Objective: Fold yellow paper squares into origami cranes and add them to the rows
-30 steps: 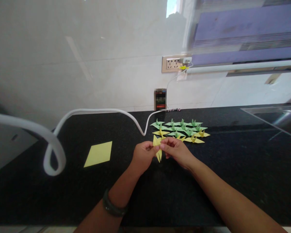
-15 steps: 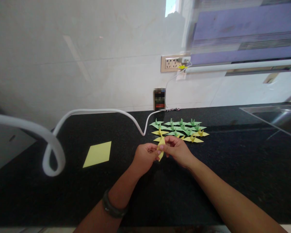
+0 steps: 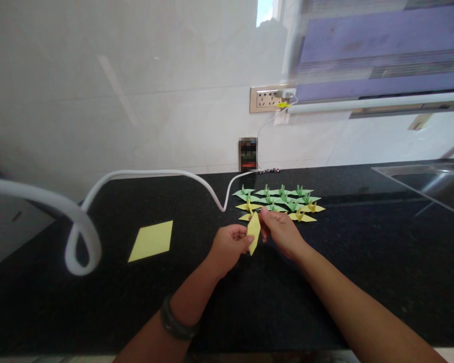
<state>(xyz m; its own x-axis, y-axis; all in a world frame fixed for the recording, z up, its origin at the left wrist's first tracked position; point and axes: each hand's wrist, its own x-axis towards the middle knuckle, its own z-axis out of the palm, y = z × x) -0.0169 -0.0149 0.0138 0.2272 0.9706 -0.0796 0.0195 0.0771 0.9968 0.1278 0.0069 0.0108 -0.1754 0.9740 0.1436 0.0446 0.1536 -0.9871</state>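
Observation:
A yellow paper (image 3: 254,233), folded into a narrow diamond, is held up over the black counter. My left hand (image 3: 227,247) pinches its lower left side, the thumb lying across its face. At its upper right edge, my right hand (image 3: 284,233) has thumb and fingers closed on the paper; part of that grip is hidden. Just behind my hands are rows of folded paper cranes, among them a green crane (image 3: 299,191) and a yellow crane (image 3: 300,217). Some of them are partly covered by my hands. A flat yellow paper sheet (image 3: 151,241) lies to the left.
A thick white cable or tube (image 3: 155,172) loops across the left side of the counter (image 3: 109,302). Against the wall leans a phone-like device (image 3: 248,154) with a blurred screen, near a wall socket (image 3: 265,99). A sink edge (image 3: 408,186) is at the right.
The folded yellow paper now shows more of its face, as a wider diamond. My right fingers have moved from its middle up to its upper right edge. My left hand stays nearly in place.

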